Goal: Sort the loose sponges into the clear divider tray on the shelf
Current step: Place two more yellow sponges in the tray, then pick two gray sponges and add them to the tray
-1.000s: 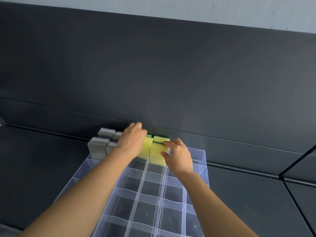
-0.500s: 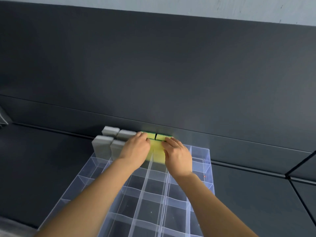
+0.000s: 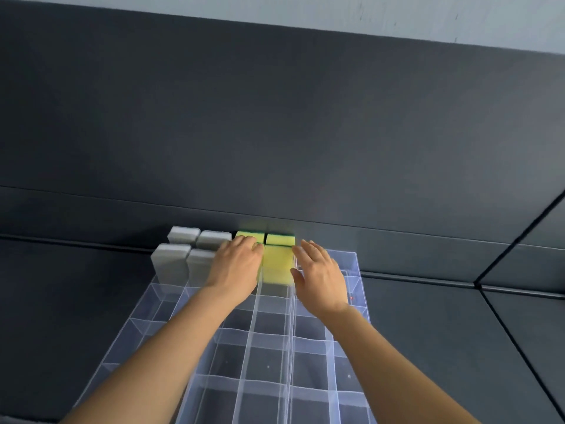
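Note:
The clear divider tray (image 3: 354,261) lies on the dark shelf and runs toward me. Several grey sponges (image 3: 170,264) stand upright in its far left cells. Yellow sponges with green backs (image 3: 276,264) stand in the far middle cells. My left hand (image 3: 237,264) lies flat, its fingers resting on the top of the left yellow sponges. My right hand (image 3: 321,273) hovers open just right of the front yellow sponge, fingers straight, holding nothing.
A dark back panel (image 3: 275,133) rises right behind the far end of the tray. The dark shelf surface (image 3: 61,301) spreads left and right of the tray. Many nearer tray cells hold nothing.
My right hand has come off the yellow sponge and moved slightly right and back. My left hand stays on the left yellow sponges. The sponges now sit lower in their cells.

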`<action>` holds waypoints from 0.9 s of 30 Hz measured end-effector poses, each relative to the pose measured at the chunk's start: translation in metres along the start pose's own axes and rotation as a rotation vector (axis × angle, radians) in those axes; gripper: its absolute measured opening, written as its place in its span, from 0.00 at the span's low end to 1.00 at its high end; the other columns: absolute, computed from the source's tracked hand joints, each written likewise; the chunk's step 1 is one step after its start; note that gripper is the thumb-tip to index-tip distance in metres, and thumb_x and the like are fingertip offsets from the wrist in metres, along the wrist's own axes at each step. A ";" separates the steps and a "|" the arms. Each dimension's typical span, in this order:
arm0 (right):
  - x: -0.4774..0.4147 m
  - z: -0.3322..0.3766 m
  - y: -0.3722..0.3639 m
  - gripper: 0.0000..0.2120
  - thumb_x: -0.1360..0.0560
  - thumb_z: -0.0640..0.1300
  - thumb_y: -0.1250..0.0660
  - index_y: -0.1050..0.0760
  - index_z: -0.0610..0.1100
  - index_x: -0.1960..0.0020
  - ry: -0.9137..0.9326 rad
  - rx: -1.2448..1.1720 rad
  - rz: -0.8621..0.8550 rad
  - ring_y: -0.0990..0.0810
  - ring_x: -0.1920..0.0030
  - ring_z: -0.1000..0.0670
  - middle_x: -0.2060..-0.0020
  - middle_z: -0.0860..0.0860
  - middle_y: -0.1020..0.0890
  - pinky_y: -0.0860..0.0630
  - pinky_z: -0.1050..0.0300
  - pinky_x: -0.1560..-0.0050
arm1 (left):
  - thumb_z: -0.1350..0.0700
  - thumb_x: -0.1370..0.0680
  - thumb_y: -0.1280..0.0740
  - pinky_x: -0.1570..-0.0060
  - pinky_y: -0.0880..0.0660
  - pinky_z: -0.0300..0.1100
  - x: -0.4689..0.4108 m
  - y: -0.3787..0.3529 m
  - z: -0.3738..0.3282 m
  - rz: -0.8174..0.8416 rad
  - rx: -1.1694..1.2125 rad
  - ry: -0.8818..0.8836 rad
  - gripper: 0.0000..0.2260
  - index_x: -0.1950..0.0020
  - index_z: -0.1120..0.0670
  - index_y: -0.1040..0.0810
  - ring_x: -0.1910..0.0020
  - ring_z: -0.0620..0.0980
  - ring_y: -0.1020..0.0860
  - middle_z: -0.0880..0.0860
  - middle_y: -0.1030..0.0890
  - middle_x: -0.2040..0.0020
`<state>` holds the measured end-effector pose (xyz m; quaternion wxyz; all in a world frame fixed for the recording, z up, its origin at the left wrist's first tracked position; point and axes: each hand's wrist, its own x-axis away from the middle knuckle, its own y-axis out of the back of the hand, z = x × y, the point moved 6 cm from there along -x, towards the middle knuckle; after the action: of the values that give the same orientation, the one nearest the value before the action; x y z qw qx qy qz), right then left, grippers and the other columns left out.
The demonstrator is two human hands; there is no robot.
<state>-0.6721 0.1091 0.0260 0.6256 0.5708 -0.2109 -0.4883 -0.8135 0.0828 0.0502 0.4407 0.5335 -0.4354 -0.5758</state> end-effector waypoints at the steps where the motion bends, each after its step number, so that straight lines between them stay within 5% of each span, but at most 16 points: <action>1: 0.004 -0.006 0.004 0.21 0.21 0.46 0.39 0.35 0.46 0.29 -0.035 0.016 0.001 0.39 0.27 0.47 0.28 0.48 0.34 0.38 0.52 0.32 | 0.68 0.29 0.41 0.39 0.36 0.47 -0.001 0.002 -0.002 -0.017 -0.005 -0.001 0.23 0.36 0.52 0.27 0.38 0.52 0.30 0.50 0.26 0.37; 12: 0.093 -0.090 0.053 0.20 0.23 0.51 0.39 0.32 0.47 0.32 -0.354 0.211 0.005 0.33 0.35 0.47 0.36 0.50 0.28 0.35 0.55 0.39 | 0.59 0.25 0.37 0.44 0.33 0.42 -0.013 0.003 -0.104 -0.055 0.026 -0.304 0.09 0.46 0.49 0.25 0.41 0.50 0.29 0.46 0.24 0.44; 27: 0.276 -0.252 0.138 0.20 0.24 0.50 0.38 0.32 0.49 0.33 -0.642 0.236 -0.003 0.35 0.33 0.48 0.35 0.51 0.30 0.36 0.56 0.38 | 0.57 0.23 0.37 0.45 0.32 0.42 0.010 -0.003 -0.360 -0.010 0.081 -0.565 0.07 0.46 0.50 0.25 0.43 0.49 0.29 0.47 0.24 0.46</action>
<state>-0.2943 -0.0154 0.0061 0.4559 0.4567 -0.4513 -0.6164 -0.4550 0.0625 0.0261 0.2776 0.3711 -0.5609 -0.6860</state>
